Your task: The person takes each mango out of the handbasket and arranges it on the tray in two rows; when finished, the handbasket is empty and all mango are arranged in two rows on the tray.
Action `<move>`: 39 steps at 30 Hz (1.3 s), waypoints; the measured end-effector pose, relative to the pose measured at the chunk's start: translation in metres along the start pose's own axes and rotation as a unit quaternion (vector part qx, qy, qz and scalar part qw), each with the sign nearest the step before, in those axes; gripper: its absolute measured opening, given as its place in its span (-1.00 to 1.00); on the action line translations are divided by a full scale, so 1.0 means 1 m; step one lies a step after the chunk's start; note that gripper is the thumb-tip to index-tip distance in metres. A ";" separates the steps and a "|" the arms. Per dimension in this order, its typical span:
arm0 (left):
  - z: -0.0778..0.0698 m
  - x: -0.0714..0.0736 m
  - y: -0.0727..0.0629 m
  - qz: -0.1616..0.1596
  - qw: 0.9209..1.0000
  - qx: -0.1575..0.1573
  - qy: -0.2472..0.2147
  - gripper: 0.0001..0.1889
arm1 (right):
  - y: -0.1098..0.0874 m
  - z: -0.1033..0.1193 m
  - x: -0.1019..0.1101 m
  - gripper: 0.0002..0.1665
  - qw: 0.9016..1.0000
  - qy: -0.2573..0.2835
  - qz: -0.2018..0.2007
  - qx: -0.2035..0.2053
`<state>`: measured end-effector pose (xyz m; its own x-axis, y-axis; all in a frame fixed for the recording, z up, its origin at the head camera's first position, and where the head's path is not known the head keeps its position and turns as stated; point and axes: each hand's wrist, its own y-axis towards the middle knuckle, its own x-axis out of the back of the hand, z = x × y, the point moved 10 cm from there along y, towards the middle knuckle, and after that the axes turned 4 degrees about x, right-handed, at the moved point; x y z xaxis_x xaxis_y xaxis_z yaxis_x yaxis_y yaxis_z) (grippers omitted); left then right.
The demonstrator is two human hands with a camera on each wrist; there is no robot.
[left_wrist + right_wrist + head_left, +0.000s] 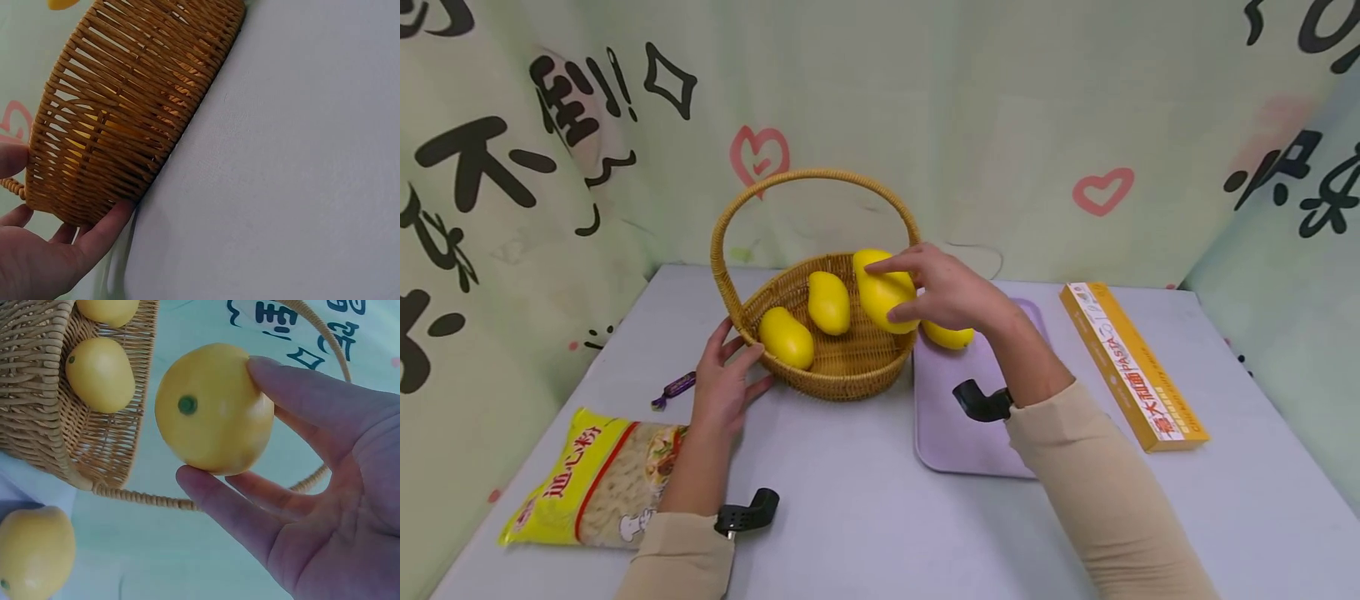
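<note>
- Pale green curtain [1000, 125] across the top of the head view, printed with black lettering and pink hearts.
- White table [850, 517] across the bottom.
- Wicker basket [842, 385] with arched handle, at centre.
- Lilac tray [962, 425], right of centre, partly hidden behind the right forearm.
- Yellow bag [587, 483], lower left, pale pieces showing inside.
- Orange-and-white pasta box [1131, 367], lying slanted at right.
- Left hand [722, 387], left of centre, gripping the basket's left end.
- Right hand [951, 287], just right of centre, pinching a yellow mango [880, 296] between thumb and fingers, above rim level at the basket's right side.
- Left mango [786, 337] and middle mango [829, 302], at centre, inside the basket.
- Fourth mango [947, 335], on the tray's upper left corner.
- Purple wrapped candy [677, 387], left of centre, near the left hand.
</note>
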<state>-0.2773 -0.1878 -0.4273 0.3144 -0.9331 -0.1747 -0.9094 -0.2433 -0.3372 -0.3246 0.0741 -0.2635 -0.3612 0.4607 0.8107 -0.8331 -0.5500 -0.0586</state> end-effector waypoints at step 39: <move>0.001 0.001 -0.001 0.002 1.000 -0.003 -0.004 -0.23 | -0.094 -0.049 0.038 -0.29 0.998 0.048 -0.026 -0.016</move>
<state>-0.2762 -0.1881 -0.4281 0.3122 -0.9322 -0.1833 -0.9125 -0.2405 -0.3308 -0.2806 0.1771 -0.2556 -0.3545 0.5533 0.7538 -0.8642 -0.5017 -0.0382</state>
